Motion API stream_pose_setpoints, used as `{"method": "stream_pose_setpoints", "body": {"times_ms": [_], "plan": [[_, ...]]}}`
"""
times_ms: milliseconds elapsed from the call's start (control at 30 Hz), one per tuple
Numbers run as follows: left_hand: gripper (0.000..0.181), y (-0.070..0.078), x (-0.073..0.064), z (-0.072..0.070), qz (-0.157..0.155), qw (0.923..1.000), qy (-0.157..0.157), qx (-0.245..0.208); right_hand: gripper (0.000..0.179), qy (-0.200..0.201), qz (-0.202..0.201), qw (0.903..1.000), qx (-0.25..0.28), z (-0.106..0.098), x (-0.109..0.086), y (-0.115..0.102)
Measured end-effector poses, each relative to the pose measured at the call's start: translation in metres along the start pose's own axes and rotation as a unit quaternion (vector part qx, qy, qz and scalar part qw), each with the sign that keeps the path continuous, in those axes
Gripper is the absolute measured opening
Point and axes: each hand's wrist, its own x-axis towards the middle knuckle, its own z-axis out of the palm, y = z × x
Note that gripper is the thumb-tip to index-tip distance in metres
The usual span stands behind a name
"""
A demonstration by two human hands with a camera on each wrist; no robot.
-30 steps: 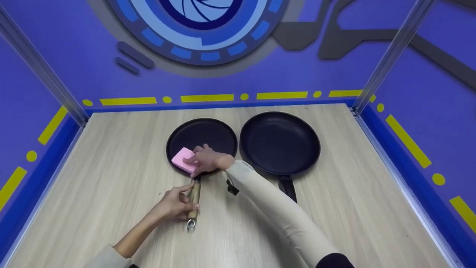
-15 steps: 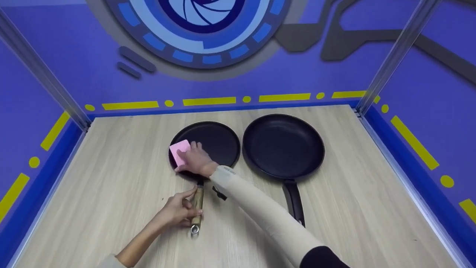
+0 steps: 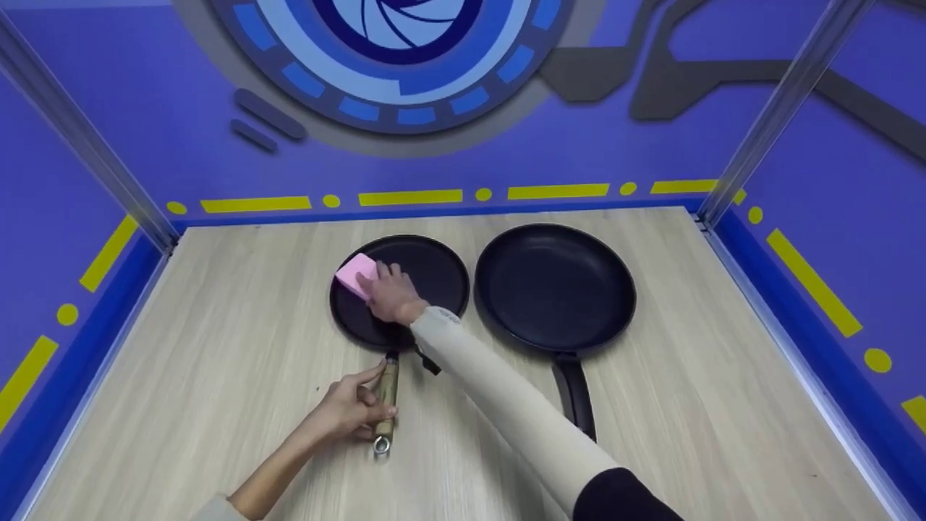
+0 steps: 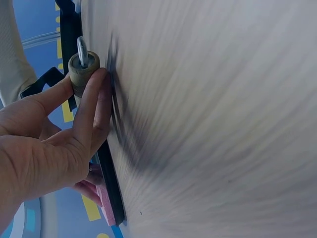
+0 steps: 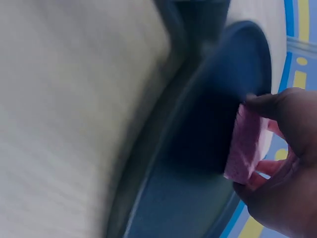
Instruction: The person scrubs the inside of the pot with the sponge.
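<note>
A flat black pan [image 3: 427,260] lies on the table, its wooden handle [image 3: 388,391] pointing toward me. My left hand [image 3: 349,409] grips that handle between thumb and fingers, close to its metal hanging ring [image 4: 82,52]. In my right hand [image 3: 393,293] is a pink sponge [image 3: 357,274], pinched at its sides and resting on the pan's left part, near the rim. The right wrist view shows the sponge [image 5: 245,144] held between thumb and fingertips against the dark pan surface [image 5: 198,144].
A larger, deeper black frying pan [image 3: 555,286] stands close to the right of the flat one, its black handle [image 3: 576,398] toward me and partly behind my right sleeve. Blue walls [image 3: 434,170] border the wooden table [image 3: 239,311] at the back and sides.
My right hand has moved the pink sponge from the pan's near left edge up along its left side, away from me. The left hand keeps its grip on the handle.
</note>
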Motion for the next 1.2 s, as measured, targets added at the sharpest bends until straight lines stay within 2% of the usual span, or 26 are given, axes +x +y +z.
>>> {"method": "stream_pose_setpoints", "body": {"times_ms": [167,367,600,700,833,1067,1200], "plan": [[0.086,-0.001,-0.002,0.004,-0.018,0.9998,0.002,-0.005,0.060,-0.005,0.036,0.9993,0.011,0.006,0.003,0.015],[0.086,0.000,-0.003,0.009,-0.019,0.9998,0.007,-0.005,0.074,0.009,0.087,0.9961,-0.004,0.009,0.003,0.039],[0.085,0.002,0.001,0.011,-0.013,0.9999,-0.004,-0.001,0.063,0.014,0.127,0.9912,-0.035,0.008,-0.003,0.067],[0.085,0.003,0.003,0.009,-0.009,1.0000,0.000,0.001,0.057,0.027,0.127,0.9908,-0.040,0.001,-0.008,0.074],[0.085,0.002,0.003,0.007,0.000,1.0000,0.001,-0.004,0.051,0.020,0.121,0.9914,-0.046,-0.011,-0.016,0.081],[0.085,-0.001,0.000,0.000,0.005,1.0000,0.003,-0.006,0.030,-0.022,0.099,0.9944,-0.030,-0.026,-0.021,0.092],[0.085,-0.003,0.000,-0.002,0.004,0.9999,0.005,-0.012,0.037,-0.044,0.088,0.9946,-0.033,-0.035,-0.025,0.089]]}}
